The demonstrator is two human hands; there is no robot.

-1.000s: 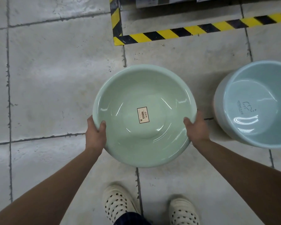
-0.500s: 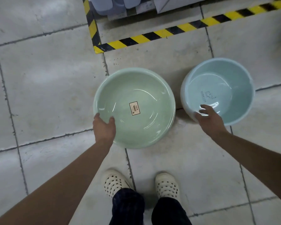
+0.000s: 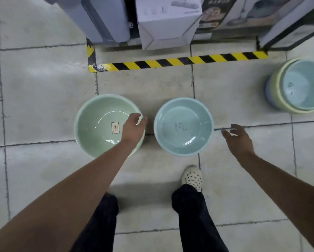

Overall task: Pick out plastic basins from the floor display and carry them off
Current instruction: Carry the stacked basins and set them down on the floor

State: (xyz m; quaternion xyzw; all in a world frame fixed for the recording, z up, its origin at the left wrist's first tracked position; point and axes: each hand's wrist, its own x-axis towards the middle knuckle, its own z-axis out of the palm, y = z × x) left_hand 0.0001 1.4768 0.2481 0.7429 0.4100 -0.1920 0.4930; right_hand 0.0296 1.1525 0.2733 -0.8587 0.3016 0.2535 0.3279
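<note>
Green basin: round, smooth glossy plastic in pale green, standing upright on the floor at 9 o'clock from the blue one, with a narrow gap between them.
Sticker: a small rectangular paper label on the flat bottom of the green basin; its print was too small to read.
Blue basin: round, glossy pale blue plastic with a rolled rim, upright on the floor, a faint dark mark printed on its bottom.
Left hand: lay over the green basin's rim at its 3 o'clock side, fingers loosely spread and slightly curved, gripping nothing; whether it touched the rim could not be told.
Right hand: was above the floor at 3 o'clock from the blue basin, near it but apart, fingers spread, holding nothing.
Nested stack: at 2 o'clock from the blue basin and well apart, a pale blue basin sat inside a pale yellow one.
Floor: large matte grey tiles, scuffed, with dark grout lines.
Hazard tape: a flat yellow-and-black striped strip at 12 o'clock, worn at its left corner.
Cartons: white cardboard boxes beyond the tape.
Shoe: cream, perforated, at 6 o'clock from the blue basin.
</note>
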